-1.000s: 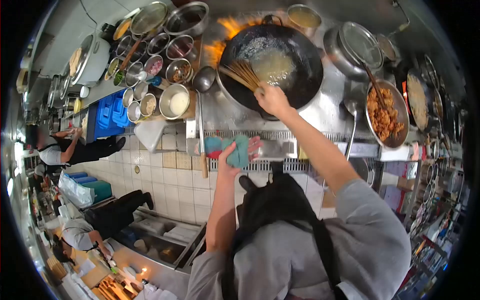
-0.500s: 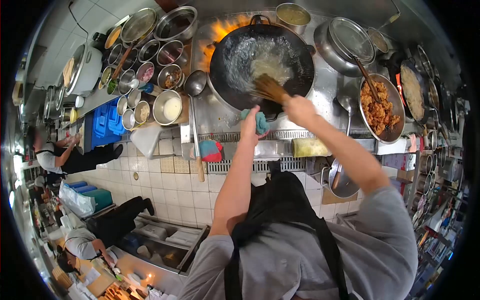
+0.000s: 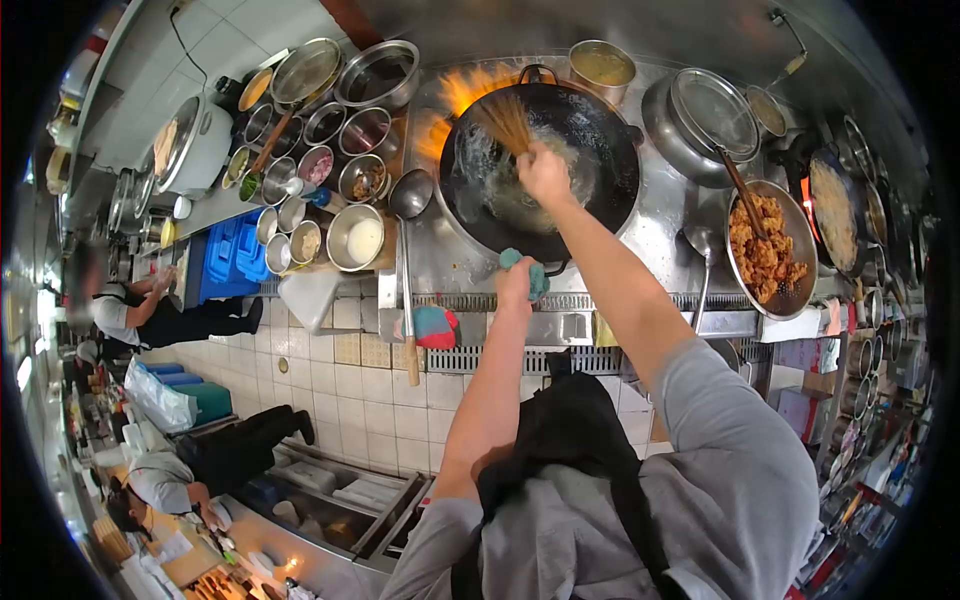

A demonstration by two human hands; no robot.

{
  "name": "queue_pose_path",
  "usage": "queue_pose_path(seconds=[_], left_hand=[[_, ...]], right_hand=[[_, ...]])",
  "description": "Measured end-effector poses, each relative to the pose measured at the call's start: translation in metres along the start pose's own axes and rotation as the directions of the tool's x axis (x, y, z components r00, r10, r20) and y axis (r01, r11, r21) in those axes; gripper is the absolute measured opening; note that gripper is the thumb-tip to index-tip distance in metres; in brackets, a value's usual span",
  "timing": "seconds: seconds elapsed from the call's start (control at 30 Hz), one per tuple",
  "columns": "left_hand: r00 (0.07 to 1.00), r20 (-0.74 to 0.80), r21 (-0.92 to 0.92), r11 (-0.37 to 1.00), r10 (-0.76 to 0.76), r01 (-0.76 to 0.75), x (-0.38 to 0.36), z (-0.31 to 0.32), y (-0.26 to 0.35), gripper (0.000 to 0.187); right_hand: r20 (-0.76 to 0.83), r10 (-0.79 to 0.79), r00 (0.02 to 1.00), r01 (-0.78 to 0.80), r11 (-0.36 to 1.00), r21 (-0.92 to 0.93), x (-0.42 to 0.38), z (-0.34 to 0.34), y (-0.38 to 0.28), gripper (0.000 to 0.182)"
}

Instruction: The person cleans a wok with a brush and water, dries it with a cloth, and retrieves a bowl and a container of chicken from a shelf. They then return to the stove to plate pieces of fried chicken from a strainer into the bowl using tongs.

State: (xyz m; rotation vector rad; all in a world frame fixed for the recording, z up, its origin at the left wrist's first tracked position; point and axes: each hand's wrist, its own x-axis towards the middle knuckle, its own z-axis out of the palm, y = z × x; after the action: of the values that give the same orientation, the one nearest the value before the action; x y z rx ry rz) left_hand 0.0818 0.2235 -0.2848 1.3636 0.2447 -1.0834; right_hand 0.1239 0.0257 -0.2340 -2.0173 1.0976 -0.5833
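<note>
A large black wok (image 3: pixel 615 170) with foamy water in it sits over a burner, flames (image 3: pixel 465 92) licking up at its far left side. My right hand (image 3: pixel 545 175) is closed around a bamboo wok brush (image 3: pixel 503 122), whose bristles point to the wok's far left wall. At the near rim, my left hand (image 3: pixel 514 282) grips a folded green cloth (image 3: pixel 538 282) against the wok's handle, which the cloth mostly hides. To the left, a long-handled ladle (image 3: pixel 411 194) lies on the steel stove top.
Fried pieces fill a steel pan (image 3: pixel 806 240) at the right, beside a ladle (image 3: pixel 703 241). A lidded pot (image 3: pixel 668 150) and a pot of liquid (image 3: pixel 602 72) stand behind. Several ingredient bowls (image 3: pixel 355 238) crowd the left. Two people (image 3: pixel 165 480) work farther left.
My right hand has moved the brush from the wok's near side to its far left wall. The left hand keeps its hold on the cloth. The view has shifted slightly.
</note>
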Motion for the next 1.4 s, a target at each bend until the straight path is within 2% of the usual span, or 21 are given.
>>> queue_pose_path(seconds=[0.03, 0.1, 0.17, 0.2, 0.33, 0.37, 0.43, 0.47, 0.57, 0.6, 0.67, 0.77, 0.8, 0.9, 0.93, 1.07, 1.13, 1.23, 1.3, 1.37, 1.4], left_hand=[[0.999, -0.025, -0.017, 1.000, 0.020, -0.020, 0.002, 0.001, 0.000, 0.016], [0.997, -0.074, -0.042, 0.998, 0.037, -0.040, 0.001, 0.002, -0.006, 0.015], [0.993, -0.092, -0.128, 0.988, 0.075, -0.087, 0.001, 0.006, -0.006, 0.009], [0.991, -0.097, -0.169, 0.980, 0.089, -0.104, -0.001, 0.008, -0.008, 0.008], [0.991, -0.111, -0.221, 0.970, 0.080, -0.103, -0.022, 0.016, -0.005, 0.012], [0.993, -0.106, -0.208, 0.976, 0.049, -0.070, -0.030, 0.017, -0.001, 0.012], [0.995, -0.097, -0.186, 0.982, 0.000, -0.019, -0.037, 0.028, 0.008, 0.012], [0.995, -0.096, -0.158, 0.986, 0.041, -0.056, -0.023, 0.026, -0.002, 0.012], [0.995, -0.072, -0.161, 0.984, 0.070, -0.081, 0.007, 0.011, -0.024, 0.011], [0.994, -0.083, -0.157, 0.984, 0.066, -0.079, 0.007, 0.014, -0.021, 0.011], [0.993, -0.107, -0.134, 0.988, 0.057, -0.071, 0.002, 0.010, -0.014, 0.011], [0.994, -0.059, -0.044, 0.995, 0.091, -0.094, 0.009, -0.012, -0.004, 0.010], [0.997, 0.064, -0.077, 0.996, 0.039, -0.034, 0.006, -0.024, 0.004, 0.011], [0.997, -0.033, 0.045, 0.996, 0.072, -0.070, 0.014, -0.039, 0.025, 0.012], [0.997, 0.007, 0.124, 0.989, 0.081, -0.081, 0.017, -0.044, 0.028, 0.014], [0.995, -0.021, 0.105, 0.990, 0.095, -0.092, 0.006, -0.054, 0.030, 0.020], [0.992, -0.110, -0.043, 0.997, 0.053, -0.058, -0.004, -0.065, 0.019, 0.020], [0.979, -0.133, 0.006, 0.988, 0.153, -0.153, -0.080, -0.062, 0.018, 0.030], [0.993, 0.010, -0.041, 0.992, 0.121, -0.120, -0.106, -0.094, 0.002, 0.036], [0.993, 0.069, -0.114, 0.989, 0.099, -0.091, -0.134, -0.122, -0.006, 0.040], [0.994, 0.059, -0.171, 0.982, 0.089, -0.078, -0.150, -0.129, -0.007, 0.042]], right_hand=[[-0.067, 0.040, 0.997, -0.032, 0.993, 0.114, 0.012, 0.010, 0.003, 0.032], [-0.065, -0.067, 0.996, 0.073, 0.994, 0.082, -0.010, 0.035, 0.012, 0.033], [0.128, -0.137, 0.982, 0.126, 0.988, 0.092, -0.062, 0.012, 0.005, 0.036], [0.181, -0.265, 0.947, 0.261, 0.964, 0.045, -0.082, -0.003, 0.016, 0.035], [0.528, -0.226, 0.818, 0.385, 0.898, -0.212, -0.123, -0.146, 0.030, 0.033], [0.620, 0.040, 0.783, 0.348, 0.799, -0.491, -0.117, -0.181, 0.024, 0.035], [0.611, 0.163, 0.775, 0.463, 0.512, -0.724, -0.086, -0.236, 0.006, 0.031], [0.578, 0.030, 0.815, 0.511, 0.433, -0.743, -0.053, -0.234, 0.031, 0.023], [0.457, -0.294, 0.839, 0.543, 0.487, -0.684, 0.047, -0.153, 0.048, 0.018], [0.416, -0.143, 0.898, 0.411, 0.613, -0.675, 0.054, -0.109, 0.041, 0.020], [0.207, -0.145, 0.968, 0.230, 0.843, -0.486, 0.009, -0.033, 0.030, 0.024], [0.123, -0.305, 0.944, 0.326, 0.918, -0.227, -0.061, 0.004, 0.030, 0.023], [0.100, -0.275, 0.956, 0.291, 0.930, -0.226, -0.052, -0.001, 0.032, 0.023], [-0.144, -0.116, 0.983, 0.108, 0.992, -0.066, 0.000, -0.004, 0.036, 0.024], [-0.161, -0.081, 0.984, 0.078, 0.997, -0.024, 0.001, -0.009, 0.017, 0.022], [0.093, -0.427, 0.899, 0.434, 0.898, -0.073, -0.067, 0.012, 0.016, 0.021], [0.103, -0.330, 0.938, 0.337, 0.939, -0.061, -0.020, 0.000, 0.026, 0.024], [0.014, -0.272, 0.962, 0.271, 0.961, 0.054, -0.012, 0.015, 0.030, 0.029], [-0.100, -0.256, 0.962, 0.269, 0.951, 0.150, -0.016, 0.024, 0.025, 0.033], [0.126, -0.353, 0.927, 0.313, 0.914, 0.258, -0.083, -0.003, 0.016, 0.032], [0.111, -0.429, 0.897, 0.407, 0.896, 0.176, -0.112, -0.015, 0.020, 0.034]])
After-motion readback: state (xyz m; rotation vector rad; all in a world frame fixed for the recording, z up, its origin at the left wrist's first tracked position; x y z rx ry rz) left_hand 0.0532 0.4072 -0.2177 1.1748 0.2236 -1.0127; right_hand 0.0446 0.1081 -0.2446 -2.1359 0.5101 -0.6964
